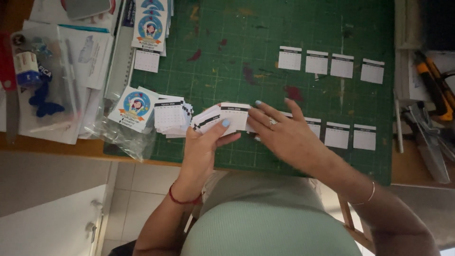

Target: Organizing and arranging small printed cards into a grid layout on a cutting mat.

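My left hand (204, 147) holds a fanned stack of small white calendar cards (222, 117) with black top bands, thumb pressed on top. My right hand (284, 135) rests its fingers on the right end of that stack, over the green cutting mat (227, 57). A loose pile of the same cards (171, 116) lies just left of my left hand. Single cards are laid out in rows on the mat: several along the top right (330, 64) and more in a lower row (351, 136) right of my right hand.
Round illustrated cards (133, 106) lie on a clear plastic bag (121, 135) at the mat's left edge, with more at the top (150, 26). Papers, a ruler and a blue butterfly shape (43, 103) crowd the left. Cutters and tools (433, 90) lie at the right.
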